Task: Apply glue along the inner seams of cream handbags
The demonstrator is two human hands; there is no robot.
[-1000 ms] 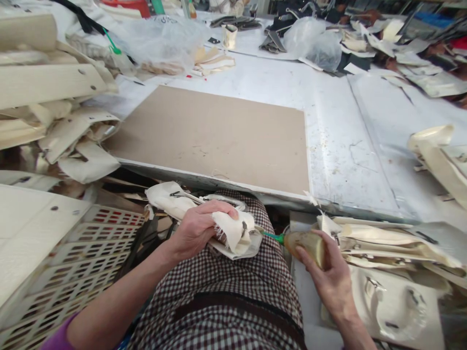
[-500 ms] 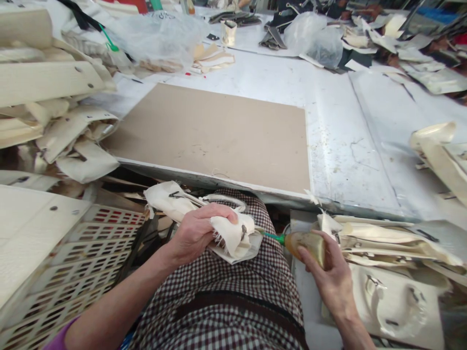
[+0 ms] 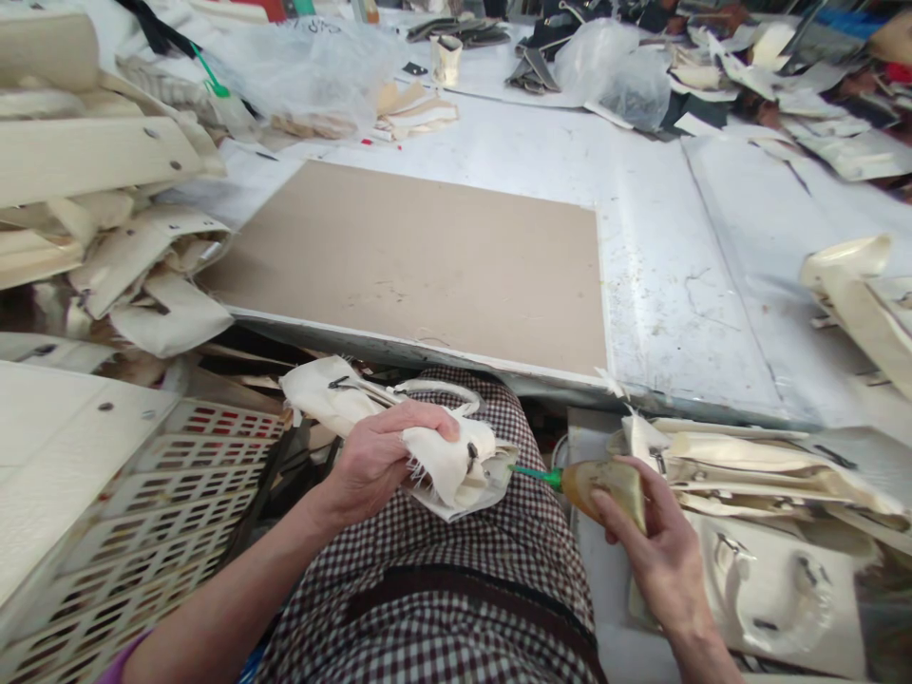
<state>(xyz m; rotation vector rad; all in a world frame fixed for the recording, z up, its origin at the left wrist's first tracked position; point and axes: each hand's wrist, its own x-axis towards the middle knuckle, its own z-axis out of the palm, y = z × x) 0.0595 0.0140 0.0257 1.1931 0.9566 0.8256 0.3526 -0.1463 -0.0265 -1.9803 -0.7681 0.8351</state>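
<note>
Over my lap, my left hand [image 3: 381,461] is closed on a cream bag piece [image 3: 452,465] with frayed cloth edges, a small dark metal fitting and a loop handle. The thumb presses its folded lining from above. My right hand [image 3: 655,541] is wrapped round a squeeze bottle of amber glue [image 3: 605,489], tilted on its side. Its thin green nozzle [image 3: 538,474] points left, with the tip at the open end of the bag piece; whether it touches I cannot tell. The fingers of my left hand under the piece are hidden.
A brown board [image 3: 427,266] lies on the white table [image 3: 655,285] ahead. Cream pieces [image 3: 142,237] are heaped at the left, above a plastic crate [image 3: 163,503]. Cream bags [image 3: 776,589] lie at my right. A plastic bag [image 3: 306,76] and dark scraps are farther back.
My right hand has drawn the glue bottle slightly to the right and down, so more of the nozzle shows. My left hand has shifted the bag piece slightly left.
</note>
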